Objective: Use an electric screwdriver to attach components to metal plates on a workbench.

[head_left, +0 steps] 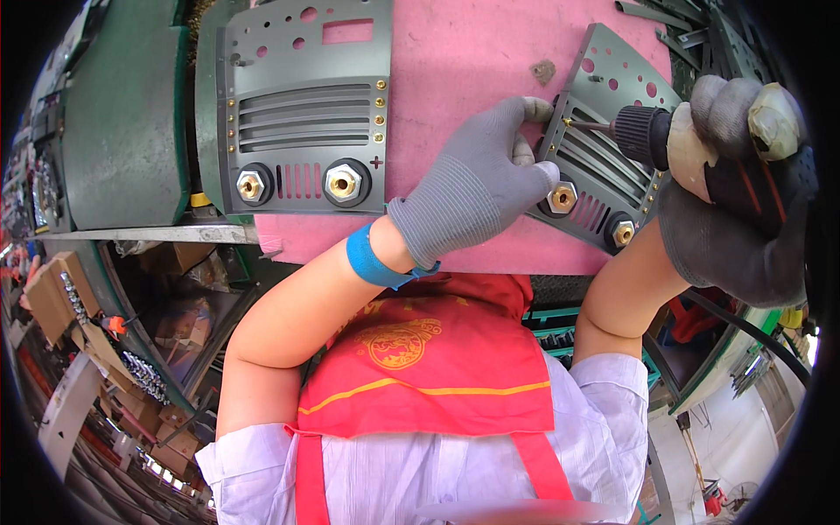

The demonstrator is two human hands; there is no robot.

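Observation:
A dark grey slotted metal panel point(626, 109) lies tilted on the pink work surface in front of me. It carries two brass-centred sockets with hex nuts point(562, 199) along its near end. My left hand point(472, 179), in a grey knit glove, grips the panel's left edge with curled fingers and thumb. Gloved in grey and black, my right hand point(731, 232) is wrapped around a power screwdriver point(641, 136) with a ribbed black collar. Its bit points left and meets a small brass screw point(567, 122) near the panel's left edge. The fingertips of my left hand are partly hidden at that edge.
A similar panel point(306, 66) with sockets and brass screws lies flat to the left. Beyond it is a green board point(127, 114). Metal strips point(669, 22) are piled at the far right. A black cable point(757, 332) runs below my right hand. Cardboard boxes point(179, 437) stand lower left.

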